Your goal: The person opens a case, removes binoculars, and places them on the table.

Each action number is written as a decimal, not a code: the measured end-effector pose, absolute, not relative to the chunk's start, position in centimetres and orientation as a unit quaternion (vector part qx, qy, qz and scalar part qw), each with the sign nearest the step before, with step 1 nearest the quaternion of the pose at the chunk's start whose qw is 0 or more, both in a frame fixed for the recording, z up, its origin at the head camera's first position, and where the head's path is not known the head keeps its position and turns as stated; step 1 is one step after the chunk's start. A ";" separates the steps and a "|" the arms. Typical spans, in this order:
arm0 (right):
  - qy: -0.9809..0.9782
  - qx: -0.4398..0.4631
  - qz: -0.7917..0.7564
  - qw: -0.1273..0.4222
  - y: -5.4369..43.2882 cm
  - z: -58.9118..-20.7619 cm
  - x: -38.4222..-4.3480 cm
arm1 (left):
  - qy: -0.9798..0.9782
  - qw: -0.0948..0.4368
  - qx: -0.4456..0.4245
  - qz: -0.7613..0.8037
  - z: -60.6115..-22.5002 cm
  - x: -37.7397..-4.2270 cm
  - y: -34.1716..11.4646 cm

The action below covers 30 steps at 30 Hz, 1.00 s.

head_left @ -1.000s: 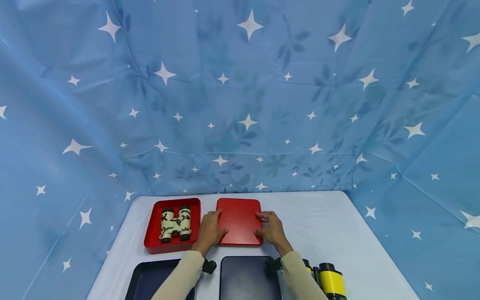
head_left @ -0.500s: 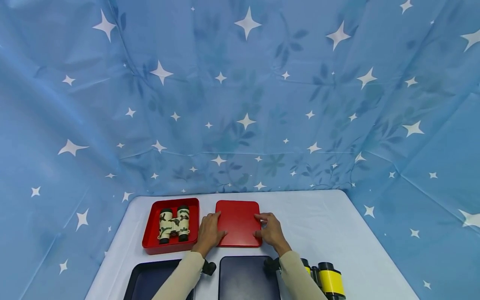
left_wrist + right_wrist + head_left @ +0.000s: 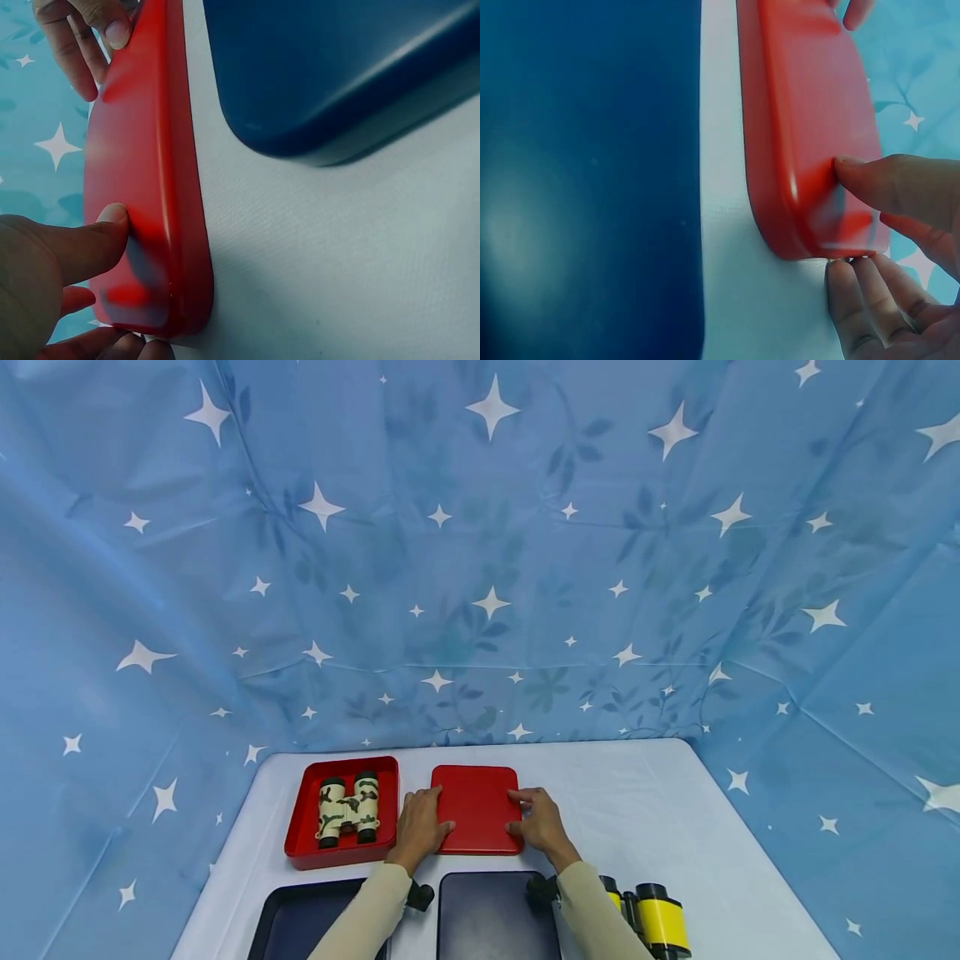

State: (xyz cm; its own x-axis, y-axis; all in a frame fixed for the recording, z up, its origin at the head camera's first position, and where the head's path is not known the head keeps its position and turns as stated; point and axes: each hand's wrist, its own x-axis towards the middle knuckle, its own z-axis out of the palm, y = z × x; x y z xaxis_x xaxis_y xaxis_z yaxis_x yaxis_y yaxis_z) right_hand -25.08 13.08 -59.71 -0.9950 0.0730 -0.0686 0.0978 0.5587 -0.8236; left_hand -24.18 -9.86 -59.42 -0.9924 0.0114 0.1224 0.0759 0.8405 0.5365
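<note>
A red tray (image 3: pixel 476 810) lies upside down, flat base up, at the back middle of the table in the head view. My left hand (image 3: pixel 417 827) holds its left side; in the left wrist view the thumb (image 3: pixel 112 217) presses on the base while fingers curl under the edge. On the opposite side my right hand (image 3: pixel 545 827) grips likewise, its thumb (image 3: pixel 851 169) on top and fingers (image 3: pixel 870 281) below the rim. To the left, a second red tray (image 3: pixel 298 835), open side up, contains camouflage binoculars (image 3: pixel 348 810).
Nearer me, a dark blue tray (image 3: pixel 495 918) sits base up between my forearms. Another dark tray (image 3: pixel 300 914) stands open at front left, partly behind my left sleeve. Yellow and black binoculars (image 3: pixel 663 922) stand at front right, partly covered by my right sleeve. A starry blue curtain (image 3: pixel 480 568) surrounds the white table (image 3: pixel 637 802).
The upturned red tray's far edge has come down slightly in the head view, with both hands staying on its sides. The other trays and binoculars have not moved.
</note>
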 end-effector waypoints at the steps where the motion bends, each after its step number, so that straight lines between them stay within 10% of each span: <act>1: 0.882 0.047 -0.468 0.012 13.0 -59.8 -25.1 | -0.957 0.059 -0.025 -0.281 -59.4 -24.2 -9.9; 30: 0.878 -0.104 -0.465 -0.038 5.4 -53.5 -26.6 | -0.938 0.146 -0.067 -0.306 -55.1 -23.8 -13.7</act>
